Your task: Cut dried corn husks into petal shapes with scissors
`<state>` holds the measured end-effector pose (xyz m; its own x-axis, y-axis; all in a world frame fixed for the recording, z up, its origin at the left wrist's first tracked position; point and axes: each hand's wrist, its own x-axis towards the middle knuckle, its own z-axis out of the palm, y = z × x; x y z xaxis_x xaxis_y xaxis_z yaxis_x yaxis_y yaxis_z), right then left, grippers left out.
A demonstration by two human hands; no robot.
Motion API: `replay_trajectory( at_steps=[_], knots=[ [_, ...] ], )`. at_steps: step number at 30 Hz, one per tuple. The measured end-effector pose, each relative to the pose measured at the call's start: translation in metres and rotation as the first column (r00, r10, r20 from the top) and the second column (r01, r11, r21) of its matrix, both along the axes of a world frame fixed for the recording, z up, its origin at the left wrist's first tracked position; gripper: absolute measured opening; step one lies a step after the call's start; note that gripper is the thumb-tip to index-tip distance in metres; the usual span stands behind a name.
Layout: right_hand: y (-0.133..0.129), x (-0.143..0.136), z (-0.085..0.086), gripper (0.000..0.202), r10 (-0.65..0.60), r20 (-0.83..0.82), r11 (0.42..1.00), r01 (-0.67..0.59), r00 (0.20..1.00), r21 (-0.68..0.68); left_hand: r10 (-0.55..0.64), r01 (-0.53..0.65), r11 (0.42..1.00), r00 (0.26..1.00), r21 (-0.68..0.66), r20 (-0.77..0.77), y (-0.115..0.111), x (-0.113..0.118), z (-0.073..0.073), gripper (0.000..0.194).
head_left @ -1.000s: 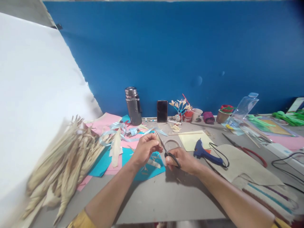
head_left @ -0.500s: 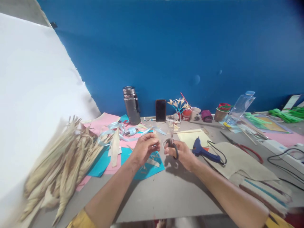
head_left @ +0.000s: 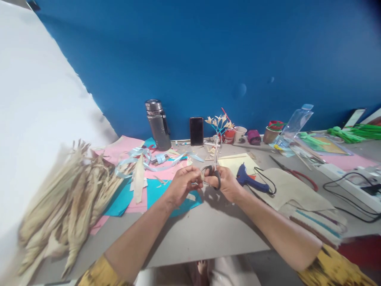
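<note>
In the head view, my right hand (head_left: 226, 185) grips a pair of scissors (head_left: 217, 174) by the black handles, their blades pointing up and away from me. My left hand (head_left: 187, 183) is closed in a pinch, its fingertips close against the scissors' handles and my right fingers. What the left fingers hold is too small to make out. Below my hands lies a blue paper sheet (head_left: 181, 209) with small pale scraps on it. A pale husk strip (head_left: 138, 180) rests to the left.
Dried corn husks (head_left: 73, 202) are heaped at left. At the back stand a thermos (head_left: 158, 129), a phone (head_left: 196, 132) and husk flowers (head_left: 219, 122). To the right are a blue glue gun (head_left: 253, 182), pliers (head_left: 297, 174), a plastic bottle (head_left: 294, 127) and a power strip (head_left: 348, 186).
My hands have come together, closing the gap between the left fingers and the scissors. The camera view has shifted slightly, so the table items appear a little further left and higher.
</note>
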<state>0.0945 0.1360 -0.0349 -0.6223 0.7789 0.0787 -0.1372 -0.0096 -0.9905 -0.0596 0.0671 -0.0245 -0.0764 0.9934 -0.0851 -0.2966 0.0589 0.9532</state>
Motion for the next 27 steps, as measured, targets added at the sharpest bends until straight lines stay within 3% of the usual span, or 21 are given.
replay_trajectory(
  at_steps=[5,9,13,20,27],
  knots=[
    [0.003,0.002,0.002,0.027,0.018,0.03,1.0,-0.018,0.999,-0.006,0.027,-0.026,1.0,0.996,0.014,-0.083,0.0,0.001,0.002,0.016],
    [0.006,0.001,-0.002,0.029,-0.082,-0.081,0.995,0.077,0.993,-0.06,0.148,-0.146,0.989,0.988,-0.027,0.052,0.0,0.004,0.005,0.022],
    [0.002,-0.004,-0.004,0.033,-0.064,-0.137,0.997,0.057,0.988,-0.059,0.199,-0.199,0.98,0.968,-0.016,0.15,-0.001,0.01,0.003,0.025],
    [0.002,-0.006,-0.002,0.032,-0.18,-0.113,0.982,0.172,0.977,-0.079,0.124,-0.119,0.992,0.98,-0.042,0.155,-0.003,0.018,0.001,0.022],
    [0.003,-0.004,-0.001,0.036,-0.094,-0.156,0.995,0.089,0.983,-0.042,0.115,-0.111,0.993,0.957,-0.031,0.268,-0.002,0.017,0.002,0.028]
  ],
)
